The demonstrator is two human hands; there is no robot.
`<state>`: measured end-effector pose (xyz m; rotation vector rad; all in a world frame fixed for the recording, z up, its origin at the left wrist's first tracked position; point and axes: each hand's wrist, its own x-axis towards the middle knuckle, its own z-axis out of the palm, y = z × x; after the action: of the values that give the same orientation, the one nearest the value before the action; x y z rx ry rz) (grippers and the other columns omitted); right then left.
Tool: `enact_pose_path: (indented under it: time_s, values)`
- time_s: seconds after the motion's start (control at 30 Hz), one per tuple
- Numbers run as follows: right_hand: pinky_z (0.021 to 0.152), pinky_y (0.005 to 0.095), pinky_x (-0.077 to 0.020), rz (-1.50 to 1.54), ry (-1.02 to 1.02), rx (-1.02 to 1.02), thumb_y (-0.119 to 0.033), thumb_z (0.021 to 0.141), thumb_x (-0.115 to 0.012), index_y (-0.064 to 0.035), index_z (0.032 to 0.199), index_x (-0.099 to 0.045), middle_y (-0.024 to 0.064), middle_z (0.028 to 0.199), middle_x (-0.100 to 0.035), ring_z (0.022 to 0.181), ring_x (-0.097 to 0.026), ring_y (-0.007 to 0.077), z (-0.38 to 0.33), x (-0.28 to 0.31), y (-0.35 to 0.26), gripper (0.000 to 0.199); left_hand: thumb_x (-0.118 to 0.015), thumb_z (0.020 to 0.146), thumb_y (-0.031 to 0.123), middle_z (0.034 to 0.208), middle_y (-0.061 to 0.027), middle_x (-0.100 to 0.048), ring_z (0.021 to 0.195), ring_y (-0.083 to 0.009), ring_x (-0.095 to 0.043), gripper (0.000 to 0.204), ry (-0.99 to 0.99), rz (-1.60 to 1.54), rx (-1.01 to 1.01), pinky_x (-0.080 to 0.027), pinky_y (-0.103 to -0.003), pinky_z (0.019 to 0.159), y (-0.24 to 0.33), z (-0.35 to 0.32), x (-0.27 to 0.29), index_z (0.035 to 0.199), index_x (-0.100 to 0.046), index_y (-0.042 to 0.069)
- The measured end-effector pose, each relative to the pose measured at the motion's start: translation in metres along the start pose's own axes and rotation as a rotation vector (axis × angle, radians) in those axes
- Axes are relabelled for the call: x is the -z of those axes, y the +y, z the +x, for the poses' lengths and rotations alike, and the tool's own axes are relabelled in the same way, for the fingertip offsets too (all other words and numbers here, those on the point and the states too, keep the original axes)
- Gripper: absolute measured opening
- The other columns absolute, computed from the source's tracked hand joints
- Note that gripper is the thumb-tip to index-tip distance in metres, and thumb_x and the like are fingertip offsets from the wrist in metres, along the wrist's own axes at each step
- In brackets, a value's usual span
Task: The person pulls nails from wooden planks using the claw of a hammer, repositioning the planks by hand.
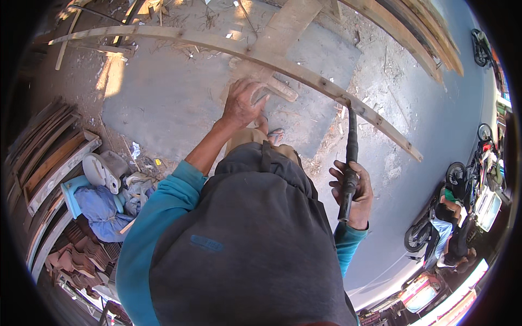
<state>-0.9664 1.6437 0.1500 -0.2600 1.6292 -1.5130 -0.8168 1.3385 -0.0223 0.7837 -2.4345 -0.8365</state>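
A dark metal pry bar (352,144) runs upright through my right hand (356,193), whose fingers are closed round its lower part. The bar's far tip meets a long, narrow wooden strip (217,43), which lies slantwise across the front and has dark marks along it. My left hand (243,102) is bent over a short piece of wood (283,91) just on the near side of the strip. Its fingers curl, with the thumb apart, and part of the grip is hidden. A wide plank (288,24) passes beneath the strip.
Several timbers (408,32) lie at the far right. Stacked boards (51,163), a blue bundle (100,212) and reddish tiles (76,258) are at my left. Debris lies on the grey ground (157,103). At the right are motorbikes (457,179) and a person (454,244).
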Motion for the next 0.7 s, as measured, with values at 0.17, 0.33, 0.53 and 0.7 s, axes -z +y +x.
enact_pose_path:
  time_s: [0.17, 0.33, 0.53, 0.7]
  values:
    - [0.089, 0.0414, -0.0593, 0.327, -0.151, -0.001, -0.024, 0.091, -0.068, -0.0012, 0.139, -0.046, 0.0294, 0.132, -0.058, 0.116, -0.065, 0.0368, 0.010, 0.002, 0.041, 0.057, -0.076, 0.084, 0.016, 0.114, -0.0181, -0.066, 0.111, -0.0368, -0.060, 0.032, -0.086, -0.064, 0.206, -0.047, -0.044, 0.097, -0.010, -0.072, 0.029, 0.112, -0.067, 0.003]
    - [0.071, 0.0360, -0.0576, 0.591, 0.156, 0.019, -0.030, 0.095, -0.064, -0.0066, 0.140, -0.036, 0.0234, 0.117, -0.062, 0.086, -0.067, 0.0289, 0.026, -0.060, 0.078, 0.058, -0.075, 0.085, 0.018, 0.114, -0.0197, -0.066, 0.112, -0.0386, -0.060, 0.033, -0.144, -0.089, 0.283, -0.048, -0.044, 0.097, -0.006, -0.099, 0.044, 0.112, -0.067, 0.002]
    - [0.050, 0.0234, -0.0434, 0.067, 0.530, 0.068, -0.024, 0.095, -0.072, -0.0004, 0.150, -0.027, 0.0157, 0.098, -0.066, 0.060, -0.056, 0.0121, 0.032, -0.084, 0.092, 0.074, -0.073, 0.087, 0.024, 0.121, -0.0176, -0.064, 0.119, -0.0356, -0.057, 0.035, -0.254, -0.078, 0.119, -0.046, -0.043, 0.103, -0.028, -0.086, 0.033, 0.115, -0.066, 0.004]
    - [0.049, 0.0230, -0.0437, -0.088, 0.526, 0.128, -0.026, 0.092, -0.076, 0.0001, 0.154, -0.029, 0.0098, 0.087, -0.066, 0.057, -0.057, 0.0108, 0.011, -0.105, 0.084, 0.082, -0.075, 0.085, 0.021, 0.123, -0.0176, -0.064, 0.118, -0.0360, -0.057, 0.037, -0.310, -0.137, 0.113, -0.045, -0.042, 0.103, -0.066, -0.073, 0.072, 0.117, -0.066, 0.005]
